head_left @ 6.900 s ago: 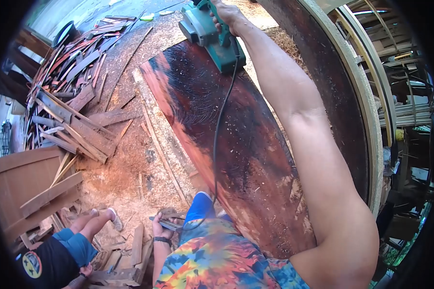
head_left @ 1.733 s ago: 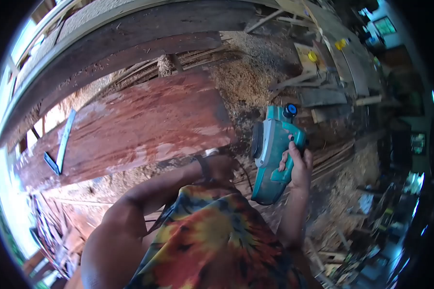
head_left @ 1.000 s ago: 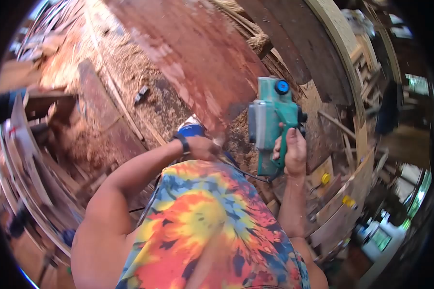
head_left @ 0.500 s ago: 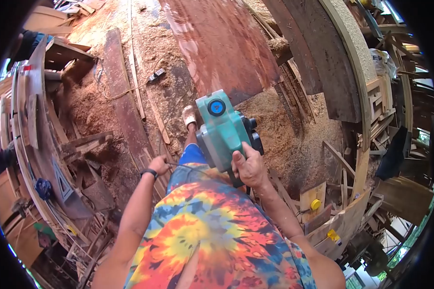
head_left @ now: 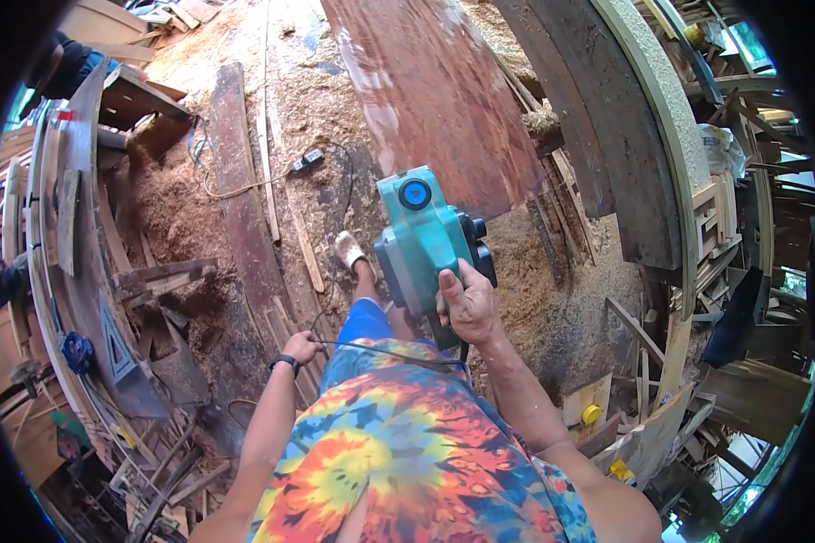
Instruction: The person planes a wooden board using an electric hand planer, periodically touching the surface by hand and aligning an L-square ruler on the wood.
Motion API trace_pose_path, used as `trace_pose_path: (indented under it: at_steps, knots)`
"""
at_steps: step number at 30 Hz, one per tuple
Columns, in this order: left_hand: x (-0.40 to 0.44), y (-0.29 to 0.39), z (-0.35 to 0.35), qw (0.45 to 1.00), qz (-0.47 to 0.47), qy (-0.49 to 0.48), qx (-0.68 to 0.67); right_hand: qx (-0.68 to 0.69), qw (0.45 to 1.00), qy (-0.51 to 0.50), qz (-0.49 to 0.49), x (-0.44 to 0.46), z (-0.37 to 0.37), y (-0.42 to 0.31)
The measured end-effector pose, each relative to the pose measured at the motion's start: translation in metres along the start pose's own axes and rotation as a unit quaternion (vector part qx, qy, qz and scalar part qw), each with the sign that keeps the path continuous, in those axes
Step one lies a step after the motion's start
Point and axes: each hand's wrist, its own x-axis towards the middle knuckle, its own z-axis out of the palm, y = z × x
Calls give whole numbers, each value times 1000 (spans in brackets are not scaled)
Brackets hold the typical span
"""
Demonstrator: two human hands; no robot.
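Observation:
My right hand [head_left: 469, 308] is wrapped round the handle of a green electric planer [head_left: 424, 237], held up in front of my body. The planer has a blue-centred round knob on top. On the left, my left hand [head_left: 303, 347] is closed on the dark power cord [head_left: 385, 349], which runs across my shirt toward the planer's rear. Beyond the planer lies a wide reddish wooden slab [head_left: 435, 100] with pale patches along its left edge; the planer is apart from my left hand.
A power socket block [head_left: 307, 160] lies among shavings. A long plank [head_left: 242, 195] is left of it. Dark boards [head_left: 638, 154] stand at the right. A blue triangle square [head_left: 116, 342] rests on the left bench. Part of another person [head_left: 68, 68] shows at upper left.
The view has turned from the slab's side to its near end. Since the earliest frame the planer has come off the slab, and my left hand now holds the cord beside my waist.

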Motion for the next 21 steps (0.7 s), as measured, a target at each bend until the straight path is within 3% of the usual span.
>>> trace_pose_path:
  at_steps: [9,21]
  knots:
    - [31,3,-32,997,21,-4,-72,-17,1000,-2,-6,63,8,-34]
    - [61,34,-113,998,9,-25,-60,41,999,10,0,174,31,-92]
